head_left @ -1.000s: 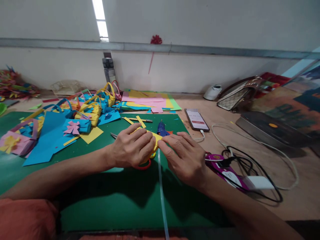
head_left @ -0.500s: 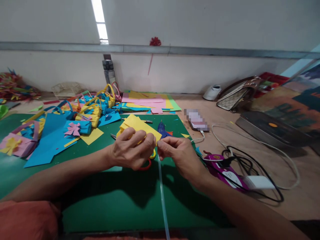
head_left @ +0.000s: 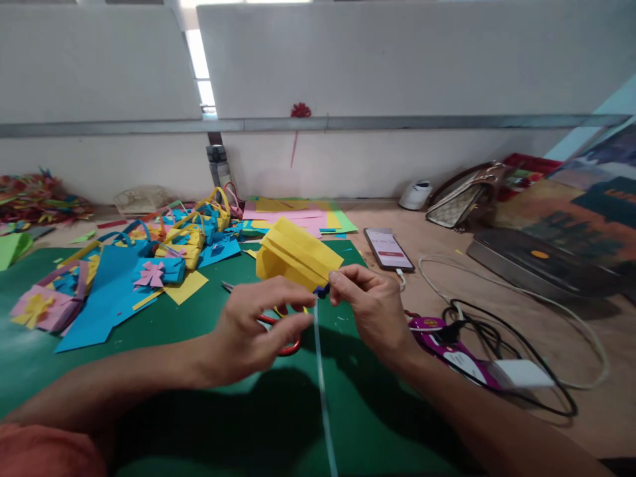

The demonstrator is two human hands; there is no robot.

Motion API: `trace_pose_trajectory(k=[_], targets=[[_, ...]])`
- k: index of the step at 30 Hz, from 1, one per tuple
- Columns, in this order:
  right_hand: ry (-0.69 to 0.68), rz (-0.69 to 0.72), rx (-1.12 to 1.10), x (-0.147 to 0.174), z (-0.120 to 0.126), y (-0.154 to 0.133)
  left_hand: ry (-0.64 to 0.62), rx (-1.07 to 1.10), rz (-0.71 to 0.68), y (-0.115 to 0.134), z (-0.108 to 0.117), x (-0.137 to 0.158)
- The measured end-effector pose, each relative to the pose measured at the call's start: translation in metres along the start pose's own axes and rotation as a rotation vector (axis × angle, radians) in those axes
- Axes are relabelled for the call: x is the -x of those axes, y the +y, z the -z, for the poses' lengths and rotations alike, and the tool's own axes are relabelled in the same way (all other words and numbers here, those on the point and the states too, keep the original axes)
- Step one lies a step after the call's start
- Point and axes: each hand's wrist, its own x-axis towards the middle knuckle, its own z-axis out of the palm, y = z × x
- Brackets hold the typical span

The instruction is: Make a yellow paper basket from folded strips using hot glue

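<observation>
While R hand (head_left: pixel 372 305) pinches the folded yellow paper (head_left: pixel 299 250) by its near R corner, up over the green mat (head_left: pixel 149 324), L hand (head_left: pixel 261 329) gapes, thumb & fingertips apart beside the clear stick (head_left: pixel 322 391). Paper's prob. v. light, not slippery, stiffish along folds, easily creased; best held w/ a soft pinch at the folded edge, not mid-panel

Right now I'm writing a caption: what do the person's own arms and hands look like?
The left hand and right hand are bare, no gloves, rings or watches visible. A reddish-orange sleeve shows on the left arm; no right sleeve is in view.
</observation>
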Motion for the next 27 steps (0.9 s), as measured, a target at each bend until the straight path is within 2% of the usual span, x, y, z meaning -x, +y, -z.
trace_pose_trajectory(k=[2, 3, 5, 7, 13, 19, 27], targets=[[0.044, 0.041, 0.008, -0.001, 0.002, -0.002, 0.029, 0.381, 0.415, -0.002, -0.001, -0.004], [0.06, 0.057, 0.01, -0.001, 0.002, -0.003, 0.056, 0.546, 0.57, -0.005, -0.002, -0.006], [0.081, 0.086, 0.018, 0.0, 0.002, -0.004, 0.121, 0.792, 0.736, -0.011, -0.004, -0.012], [0.071, 0.099, 0.042, 0.001, 0.002, -0.004, 0.182, 0.927, 0.767, -0.017, -0.005, -0.017], [0.01, 0.074, 0.098, 0.007, -0.002, -0.003, 0.27, 1.145, 0.715, -0.025, -0.001, -0.026], [-0.013, 0.033, 0.071, 0.007, -0.006, 0.005, 0.345, 1.164, 0.783, -0.029, -0.002, -0.028], [-0.053, -0.114, -0.088, 0.005, -0.01, 0.012, 0.326, 1.19, 0.792, -0.031, -0.005, -0.027]])
